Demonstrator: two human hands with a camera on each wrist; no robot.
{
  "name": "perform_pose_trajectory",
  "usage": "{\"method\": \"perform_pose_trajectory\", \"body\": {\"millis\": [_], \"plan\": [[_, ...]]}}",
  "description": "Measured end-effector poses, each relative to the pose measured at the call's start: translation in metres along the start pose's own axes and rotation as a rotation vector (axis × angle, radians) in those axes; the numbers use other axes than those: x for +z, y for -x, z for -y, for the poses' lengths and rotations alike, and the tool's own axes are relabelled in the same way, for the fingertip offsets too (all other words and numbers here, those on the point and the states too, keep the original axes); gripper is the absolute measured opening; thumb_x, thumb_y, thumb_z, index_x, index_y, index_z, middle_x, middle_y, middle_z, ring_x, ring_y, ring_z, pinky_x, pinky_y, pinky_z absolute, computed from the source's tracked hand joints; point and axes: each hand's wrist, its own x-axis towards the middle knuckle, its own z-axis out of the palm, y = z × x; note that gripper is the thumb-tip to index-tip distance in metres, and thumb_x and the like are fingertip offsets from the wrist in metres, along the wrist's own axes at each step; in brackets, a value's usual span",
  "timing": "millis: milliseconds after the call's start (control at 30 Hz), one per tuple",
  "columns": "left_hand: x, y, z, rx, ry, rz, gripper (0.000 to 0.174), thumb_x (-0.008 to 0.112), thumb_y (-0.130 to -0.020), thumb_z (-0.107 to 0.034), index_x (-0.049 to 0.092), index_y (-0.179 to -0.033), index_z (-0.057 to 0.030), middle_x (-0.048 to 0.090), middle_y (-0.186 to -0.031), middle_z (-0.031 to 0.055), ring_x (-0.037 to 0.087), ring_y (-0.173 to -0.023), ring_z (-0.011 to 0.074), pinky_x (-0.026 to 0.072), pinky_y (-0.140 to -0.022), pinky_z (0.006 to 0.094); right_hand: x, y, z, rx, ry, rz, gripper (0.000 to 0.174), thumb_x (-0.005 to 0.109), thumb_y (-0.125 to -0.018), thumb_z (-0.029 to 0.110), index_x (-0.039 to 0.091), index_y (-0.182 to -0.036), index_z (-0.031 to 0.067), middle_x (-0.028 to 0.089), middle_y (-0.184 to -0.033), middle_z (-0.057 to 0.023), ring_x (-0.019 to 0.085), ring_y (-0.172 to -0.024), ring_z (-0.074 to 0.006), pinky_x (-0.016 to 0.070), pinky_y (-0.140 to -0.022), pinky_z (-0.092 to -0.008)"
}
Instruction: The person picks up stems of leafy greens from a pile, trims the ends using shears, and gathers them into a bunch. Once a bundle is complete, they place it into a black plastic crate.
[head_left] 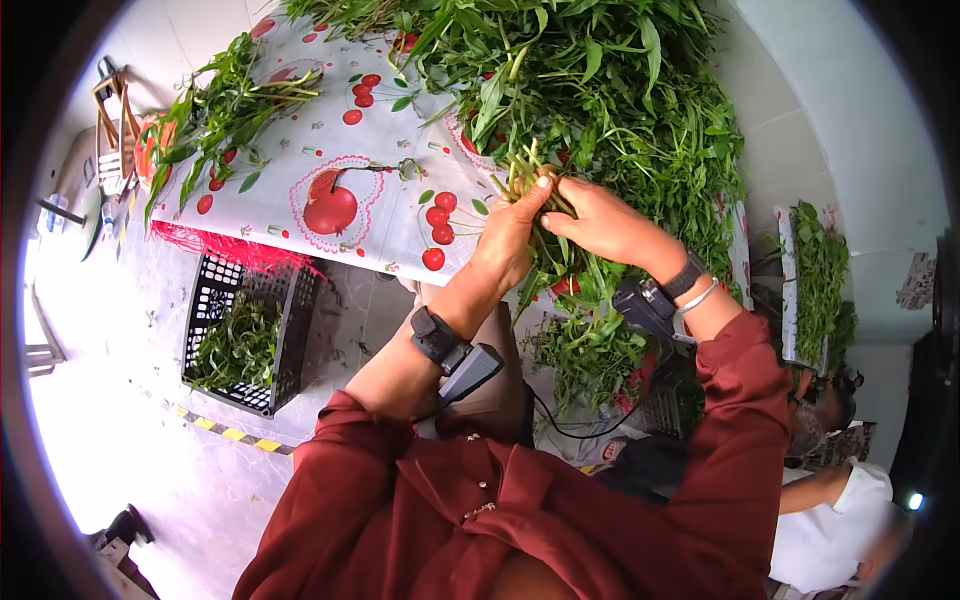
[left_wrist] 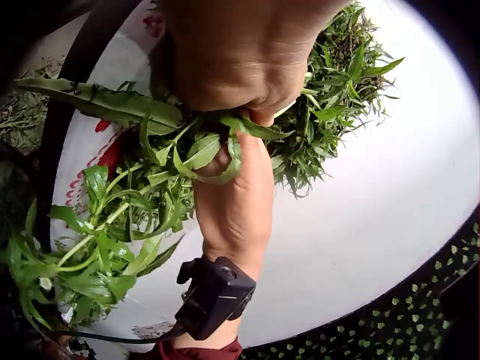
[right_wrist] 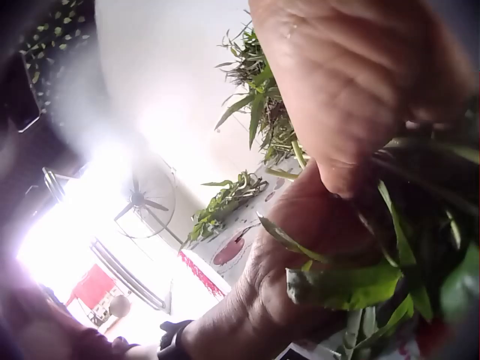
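Both hands meet over the table's near edge, around one bunch of leafy green stems (head_left: 524, 172). The left hand (head_left: 505, 240) grips the bunch, its thumb along the cut stem ends, which point up and away. From the right side, the right hand (head_left: 610, 225) holds the same stems, its fingers partly hidden behind them. Leaves (left_wrist: 202, 154) hang below the hands in the left wrist view. In the right wrist view, long leaves (right_wrist: 345, 287) lie in front of the left hand (right_wrist: 292, 247).
A large heap of greens (head_left: 640, 120) covers the right side of the cherry-print tablecloth (head_left: 270, 180). A smaller bunch (head_left: 225, 110) lies at the left. Below the table edge stands a black crate (head_left: 285, 345) with greens inside. Another person (head_left: 830, 520) is at the lower right.
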Motion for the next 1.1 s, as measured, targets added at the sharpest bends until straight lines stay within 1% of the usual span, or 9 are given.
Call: {"method": "perform_pose_trajectory", "body": {"millis": [167,300,467,533,567,633,800,867,1100], "plan": [[0.006,0.004,-0.004,-0.010,0.132,0.033,0.018,0.056,-0.088,-0.018,0.057,-0.101,-0.0065,0.060,-0.091,0.0023,0.058,-0.080,0.0127,0.0495,-0.072,0.0283,-0.023,-0.004,0.003,-0.013,-0.013,-0.217,0.029,0.060,-0.081,0.023,0.061,-0.098,-0.0010,0.057,-0.080,-0.0129,0.057,-0.072,-0.0230,0.0452,-0.065,-0.0309],[0.005,-0.001,-0.002,0.032,0.160,-0.003,0.013,0.056,-0.087,-0.016,0.055,-0.096,-0.0066,0.059,-0.087,0.0020,0.058,-0.078,0.0130,0.0507,-0.070,0.0283,-0.017,-0.012,0.007,-0.046,-0.047,-0.348,0.026,0.062,-0.081,0.022,0.056,-0.090,-0.0020,0.057,-0.077,-0.0114,0.058,-0.071,-0.0216,0.0461,-0.065,-0.0305],[0.001,0.000,0.005,0.107,0.076,0.018,0.014,0.058,-0.086,-0.016,0.054,-0.096,-0.0074,0.059,-0.086,0.0016,0.057,-0.077,0.0120,0.0502,-0.068,0.0278,-0.019,-0.026,0.006,-0.051,-0.140,-0.308,0.065,0.069,-0.074,0.032,0.040,-0.121,-0.0008,0.053,-0.113,-0.0197,0.055,-0.101,-0.0278,0.0456,-0.083,-0.0350],[-0.009,0.000,0.008,0.106,0.062,0.083,0.024,0.056,-0.086,-0.014,0.051,-0.107,-0.0031,0.059,-0.099,0.0062,0.059,-0.086,0.0153,0.0510,-0.076,0.0308,-0.015,-0.031,0.007,-0.113,-0.086,-0.174,0.079,0.073,-0.072,0.023,0.028,-0.134,0.0044,0.040,-0.130,-0.0185,0.047,-0.112,-0.0256,0.0435,-0.088,-0.0355],[-0.011,-0.002,0.010,0.108,0.060,0.085,0.024,0.056,-0.086,-0.014,0.051,-0.107,-0.0031,0.059,-0.099,0.0062,0.059,-0.086,0.0153,0.0510,-0.076,0.0308,-0.010,-0.035,0.008,-0.098,-0.168,-0.128,0.087,0.076,-0.068,0.022,0.025,-0.136,0.0047,0.038,-0.132,-0.0179,0.038,-0.122,-0.0253,0.0382,-0.095,-0.0378],[-0.009,-0.004,0.010,0.042,0.056,0.041,0.027,0.056,-0.086,-0.015,0.049,-0.109,-0.0020,0.058,-0.101,0.0064,0.058,-0.087,0.0147,0.0503,-0.076,0.0302,0.000,-0.038,0.014,-0.169,-0.118,-0.120,0.087,0.076,-0.067,0.019,0.025,-0.136,0.0047,0.038,-0.133,-0.0164,0.039,-0.121,-0.0244,0.0385,-0.095,-0.0368],[-0.012,-0.007,0.013,0.038,-0.011,-0.035,0.024,0.054,-0.087,-0.012,0.050,-0.108,-0.0019,0.058,-0.101,0.0056,0.059,-0.086,0.0135,0.0503,-0.075,0.0292,0.007,-0.037,0.024,-0.227,-0.070,-0.204,0.058,0.066,-0.073,0.004,0.042,-0.127,0.0054,0.049,-0.123,-0.0103,0.047,-0.113,-0.0201,0.0408,-0.094,-0.0335],[-0.008,-0.002,0.010,0.114,0.044,0.086,0.020,0.054,-0.087,-0.009,0.052,-0.106,-0.0029,0.059,-0.100,0.0051,0.059,-0.084,0.0132,0.0506,-0.073,0.0286,0.011,-0.038,0.019,-0.191,-0.172,-0.167,0.057,0.063,-0.074,0.002,0.041,-0.127,0.0056,0.049,-0.123,-0.0097,0.047,-0.112,-0.0181,0.0412,-0.094,-0.0327],[-0.012,-0.006,0.013,0.088,0.013,0.044,0.016,0.053,-0.087,-0.007,0.053,-0.103,-0.0055,0.059,-0.098,0.0036,0.059,-0.082,0.0126,0.0510,-0.071,0.0274,0.009,-0.036,0.020,-0.204,-0.261,-0.162,0.045,0.058,-0.076,-0.004,0.049,-0.119,0.0039,0.056,-0.114,-0.0072,0.052,-0.102,-0.0116,0.0439,-0.089,-0.0283]]}}
